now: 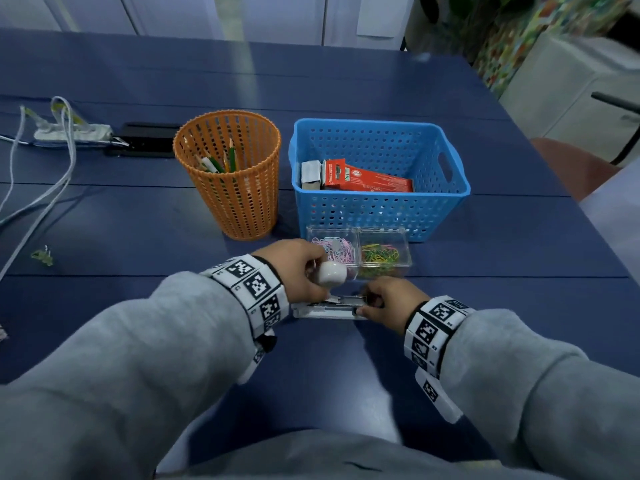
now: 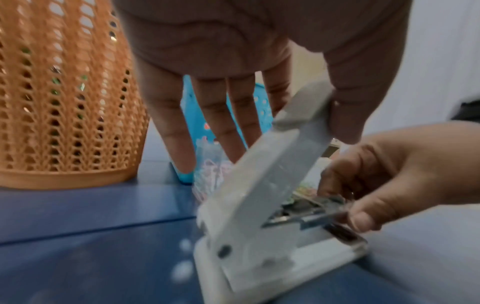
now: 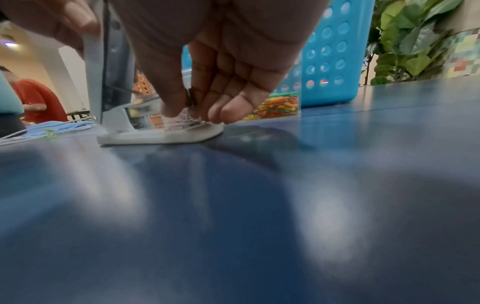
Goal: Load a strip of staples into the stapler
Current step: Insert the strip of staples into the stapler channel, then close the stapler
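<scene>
A white stapler [image 1: 329, 311] lies on the blue table [image 1: 311, 368] just in front of me, base flat [image 3: 161, 136] and lid [image 2: 272, 164] swung up. My left hand [image 1: 301, 268] grips the raised lid near its tip, thumb [image 2: 342, 115] on one side and fingers behind it. My right hand [image 1: 370, 304] is at the stapler's front end and pinches a thin metal staple strip [image 2: 319, 219] over the open magazine, fingertips [image 3: 171, 109] low over the base. How far the strip sits in the channel is hidden by the fingers.
Just beyond the stapler stands a clear two-part box of paper clips [image 1: 360, 252]. Behind it are an orange mesh cup [image 1: 228, 174] with pencils and a blue basket [image 1: 377, 209] holding a red box. Cables and a power strip [image 1: 72, 133] lie far left.
</scene>
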{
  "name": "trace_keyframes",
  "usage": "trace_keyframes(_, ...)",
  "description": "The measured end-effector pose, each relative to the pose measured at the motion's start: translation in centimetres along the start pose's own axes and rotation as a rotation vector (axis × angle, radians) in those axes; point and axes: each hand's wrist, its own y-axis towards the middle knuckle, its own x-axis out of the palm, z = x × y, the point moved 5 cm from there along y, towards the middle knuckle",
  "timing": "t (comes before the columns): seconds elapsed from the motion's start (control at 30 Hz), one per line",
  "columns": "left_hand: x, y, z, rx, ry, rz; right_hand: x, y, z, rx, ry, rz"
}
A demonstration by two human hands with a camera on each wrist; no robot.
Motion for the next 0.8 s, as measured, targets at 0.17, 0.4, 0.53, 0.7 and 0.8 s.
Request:
trace_keyframes(0.17, 2.9, 1.4, 1.2, 0.011, 0.011, -0.027, 0.1, 0.2, 0.2, 0.024, 0.042, 0.01)
trace_keyframes(0.4, 6.1, 2.1, 1.2, -0.009, 0.083, -0.123, 0.9, -0.3, 1.5, 0.062, 0.163, 0.071)
trace_keyframes(0.53, 6.9, 2.4, 0.6, -0.055, 0.141, -0.148, 1.2, -0.7, 2.2, 0.086, 0.208, 0.047)
trace_keyframes(0.7, 7.0, 2.5, 0.4, -0.097, 0.218, -0.168, 1.4, -0.6, 2.0, 0.065, 0.239, 0.019)
trace_keyframes(0.8, 7.2, 2.3, 0.5, -0.088, 0.256, -0.17, 1.5, -0.4, 2.1, 0.077, 0.247, 0.03)
